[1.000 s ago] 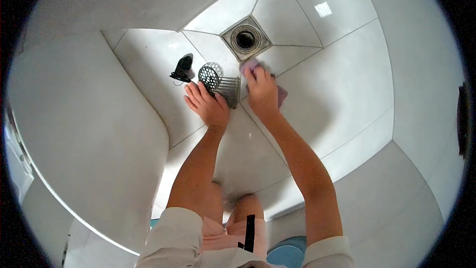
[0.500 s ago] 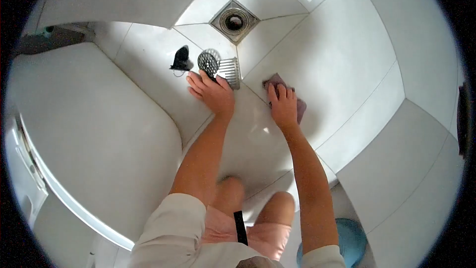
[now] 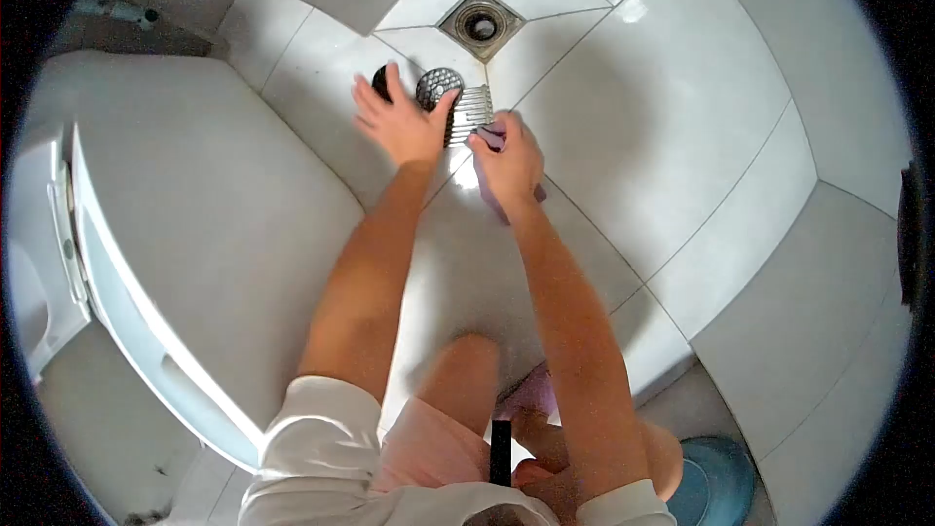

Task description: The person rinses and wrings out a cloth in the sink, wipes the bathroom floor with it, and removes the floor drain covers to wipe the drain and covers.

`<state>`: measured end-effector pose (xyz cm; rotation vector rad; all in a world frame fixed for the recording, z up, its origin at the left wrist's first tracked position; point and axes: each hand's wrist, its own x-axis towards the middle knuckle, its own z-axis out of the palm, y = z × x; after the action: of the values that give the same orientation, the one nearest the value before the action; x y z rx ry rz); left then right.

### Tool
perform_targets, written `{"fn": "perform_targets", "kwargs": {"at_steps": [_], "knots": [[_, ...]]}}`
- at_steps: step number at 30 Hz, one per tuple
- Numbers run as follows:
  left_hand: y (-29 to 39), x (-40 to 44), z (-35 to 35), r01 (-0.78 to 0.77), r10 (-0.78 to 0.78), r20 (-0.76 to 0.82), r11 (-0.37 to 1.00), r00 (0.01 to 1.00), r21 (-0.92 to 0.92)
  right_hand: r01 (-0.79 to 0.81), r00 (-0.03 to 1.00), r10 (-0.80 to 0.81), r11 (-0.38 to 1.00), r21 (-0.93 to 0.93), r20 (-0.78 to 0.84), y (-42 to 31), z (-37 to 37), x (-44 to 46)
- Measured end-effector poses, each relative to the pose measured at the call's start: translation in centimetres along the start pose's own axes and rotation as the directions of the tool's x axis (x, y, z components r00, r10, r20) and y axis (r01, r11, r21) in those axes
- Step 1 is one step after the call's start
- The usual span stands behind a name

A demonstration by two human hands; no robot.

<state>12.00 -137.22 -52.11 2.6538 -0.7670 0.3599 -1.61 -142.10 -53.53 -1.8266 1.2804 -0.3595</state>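
Observation:
My left hand [image 3: 401, 127] hovers over the tiled floor with its fingers spread, holding nothing. Just beyond it are a round perforated strainer [image 3: 439, 86] and a black piece [image 3: 381, 84], the latter partly hidden behind my fingers. A slotted metal drain grate [image 3: 473, 109] lies beside the strainer, between my two hands. My right hand [image 3: 511, 158] is closed on a purple cloth [image 3: 489, 185], which bunches at the fingertips and hangs below the palm near the grate's edge. Farther off, the square floor drain [image 3: 482, 27] is uncovered, its round hole showing.
White floor tiles [image 3: 672, 136] slope around the drain. A smooth white fixture [image 3: 214, 156] bulges along the left, with a pale rim in front of it. Grey wall tiles [image 3: 799, 331] rise on the right. A blue basin [image 3: 716, 482] sits near my knee at the lower right.
My right hand has lifted the cloth from the floor and moved left to the grate. My left hand has come off the strainer and opened toward the black piece. The view has shifted slightly.

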Motion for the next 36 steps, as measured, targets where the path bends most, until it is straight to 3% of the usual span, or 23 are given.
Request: {"fn": "perform_targets", "kwargs": {"at_steps": [3, 4, 5, 7, 8, 10, 13, 14, 15, 17, 19, 21, 23, 25, 26, 27, 29, 30, 32, 33, 35, 36], "knots": [[-0.5, 1.5, 0.8, -0.027, 0.015, 0.19, 0.998, 0.982, 0.062, 0.012, 1.0, -0.011, 0.996, -0.092, 0.017, 0.3, 0.2, 0.2], [-1.0, 1.4, 0.8, -0.065, 0.051, 0.227, 0.996, 0.973, 0.056, -0.026, 0.995, 0.041, 0.987, -0.16, 0.092, -0.1, -0.4, 0.1], [-1.2, 1.1, 0.7, -0.062, 0.048, 0.219, 0.996, 0.974, 0.058, -0.018, 0.995, 0.033, 0.987, -0.158, 0.093, -0.1, -0.5, 0.1], [-1.3, 0.7, -0.2, -0.145, 0.14, 0.376, 0.989, 0.916, -0.015, -0.043, 0.993, 0.055, 0.993, -0.112, 0.1, 0.1, -0.3, 0.2], [-1.1, 0.2, -0.6, -0.151, 0.146, 0.352, 0.988, 0.924, -0.014, -0.035, 0.995, 0.044, 0.994, -0.106, 0.09, 0.1, -0.3, 0.3], [-0.9, -1.7, -0.7, -0.094, 0.111, 0.299, 0.993, 0.948, -0.072, -0.089, 0.991, 0.077, 0.99, 0.111, 0.11, 0.9, -0.2, 0.1], [-1.5, -5.0, -1.7, -0.049, 0.092, 0.25, 0.983, 0.964, -0.175, -0.115, 0.993, 0.107, 0.978, 0.173, 0.054, 2.3, 0.9, -1.5], [-1.5, -6.0, -2.3, 0.044, 0.023, 0.284, 0.973, 0.959, -0.227, -0.209, 0.973, 0.166, 0.931, 0.301, 0.162, 4.1, 2.4, -1.8], [-1.5, -6.9, -3.0, 0.138, -0.042, 0.323, 0.95, 0.945, -0.279, -0.198, 0.975, 0.157, 0.931, 0.308, 0.155, 3.8, 2.3, -2.6], [-1.7, -8.3, -3.8, 0.319, -0.148, 0.452, 0.888, 0.88, -0.33, -0.411, 0.912, 0.344, 0.785, 0.463, 0.226, 3.0, 1.7, -5.3], [-2.2, -9.9, -4.2, 0.283, -0.124, 0.382, 0.875, 0.916, -0.393, -0.449, 0.893, 0.34, 0.722, 0.527, 0.294, 2.5, 0.2, -6.7], [-2.2, -11.1, -5.5, 0.635, -0.232, 0.653, 0.599, 0.721, -0.489, -0.518, 0.854, 0.382, 0.672, 0.529, 0.352, 2.0, -1.3, -8.0], [-1.1, -12.7, -6.8, 0.612, -0.252, 0.586, 0.55, 0.77, -0.568, -0.52, 0.854, 0.368, 0.644, 0.561, 0.368, 2.1, -2.2, -8.8], [-1.4, -14.3, -6.6, 0.712, -0.244, 0.673, 0.325, 0.699, -0.622, -0.508, 0.858, 0.319, 0.64, 0.577, 0.403, 1.8, -3.4, -9.6], [-0.9, -14.9, -7.0, 0.713, -0.241, 0.676, 0.343, 0.696, -0.611, -0.474, 0.866, 0.319, 0.77, 0.427, 0.385, 1.7, -4.4, -9.7], [-0.3, -15.4, -7.5, 0.7, -0.246, 0.656, 0.295, 0.713, -0.65, -0.463, 0.872, 0.308, 0.771, 0.437, 0.38, 1.5, -5.4, -9.7], [0.9, -15.5, -10.7, 0.787, -0.254, 0.747, 0.14, 0.615, -0.601, -0.453, 0.887, 0.333, 0.765, 0.459, 0.32, 1.2, -8.3, -10.8], [1.7, -16.0, -12.7, 0.789, -0.254, 0.749, 0.141, 0.612, -0.598, -0.461, 0.884, 0.325, 0.722, 0.516, 0.335, -0.8, -11.9, -12.0], [3.8, -15.6, -16.4, 0.813, -0.252, 0.794, -0.039, 0.554, -0.58, -0.438, 0.898, 0.315, 0.684, 0.583, 0.306, -1.4, -15.7, -12.6], [5.0, -14.9, -17.8, 0.814, -0.24, 0.796, -0.042, 0.555, -0.58, -0.409, 0.912, 0.307, 0.646, 0.644, 0.272, -2.4, -17.8, -12.9], [7.7, -14.5, -19.8, 0.876, -0.241, 0.862, -0.079, 0.447, -0.476, -0.416, 0.908, 0.33, 0.642, 0.644, 0.257, -3.2, -21.8, -13.6], [8.7, -14.7, -21.0, 0.873, -0.198, 0.868, -0.094, 0.455, -0.479, -0.434, 0.901, 0.334, 0.658, 0.616, 0.277, -3.6, -23.8, -14.3]]}}
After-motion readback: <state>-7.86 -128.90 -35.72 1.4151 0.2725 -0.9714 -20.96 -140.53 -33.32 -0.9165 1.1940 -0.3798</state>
